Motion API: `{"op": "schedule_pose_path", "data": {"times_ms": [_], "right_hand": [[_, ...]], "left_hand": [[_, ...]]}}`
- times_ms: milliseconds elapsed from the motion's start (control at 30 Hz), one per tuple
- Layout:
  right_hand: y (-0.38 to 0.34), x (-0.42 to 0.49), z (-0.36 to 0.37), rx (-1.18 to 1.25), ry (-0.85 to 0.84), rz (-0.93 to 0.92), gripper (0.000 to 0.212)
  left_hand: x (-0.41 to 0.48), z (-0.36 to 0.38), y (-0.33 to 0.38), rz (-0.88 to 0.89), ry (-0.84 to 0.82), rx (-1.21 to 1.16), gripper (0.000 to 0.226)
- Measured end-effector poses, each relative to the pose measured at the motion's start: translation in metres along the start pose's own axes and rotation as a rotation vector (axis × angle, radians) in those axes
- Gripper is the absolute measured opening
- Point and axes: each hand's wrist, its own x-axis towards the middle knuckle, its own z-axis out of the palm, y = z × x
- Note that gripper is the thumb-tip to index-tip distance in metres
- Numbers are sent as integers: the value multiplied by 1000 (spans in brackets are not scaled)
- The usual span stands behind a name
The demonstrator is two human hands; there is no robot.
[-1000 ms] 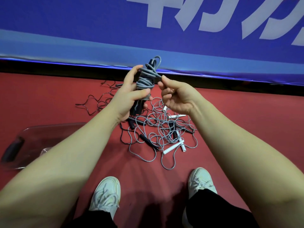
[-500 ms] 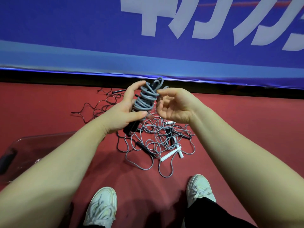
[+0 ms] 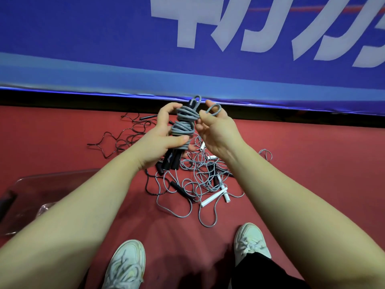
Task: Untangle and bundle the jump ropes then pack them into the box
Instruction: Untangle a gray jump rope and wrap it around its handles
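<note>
Spanning the top of the view is a blue banner (image 3: 83, 38) with large pale lettering, and below it lies a red floor (image 3: 312, 163). A clear plastic box (image 3: 41, 184) sits at the left edge, partly hidden by the left forearm. A loose tangle of jump ropes (image 3: 195, 184), grey and black cords with black and white handles, lies on the floor ahead of two white shoes (image 3: 127, 265). Above the tangle the left hand (image 3: 160, 140) grips a grey rope bundle (image 3: 184, 126), fingers and thumb curled round the coils wound about its two black handles (image 3: 171, 160), which stick out below the palm. The right hand (image 3: 216, 132) is just beside the bundle, its fingertips pinching a small free loop (image 3: 214, 110) of the same grey cord
</note>
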Motion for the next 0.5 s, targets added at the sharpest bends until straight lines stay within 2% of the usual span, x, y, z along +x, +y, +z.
{"op": "schedule_pose_path", "data": {"times_ms": [100,267,333,500], "right_hand": [[-1,2,-5,-251,-96,16,37],[-9,0,-14,-630,-280,-58,26],[-16,-2,-18,-645,-342,-32,23],[-29,-3,-30,-406,-374,124,25]], "left_hand": [[-1,-4,-1,-20,-7,-35,76],[-2,-2,-1,-64,-2,-41,59],[-2,-1,1,-82,-8,-39,53],[-4,0,4,-121,-61,-46,54]]}}
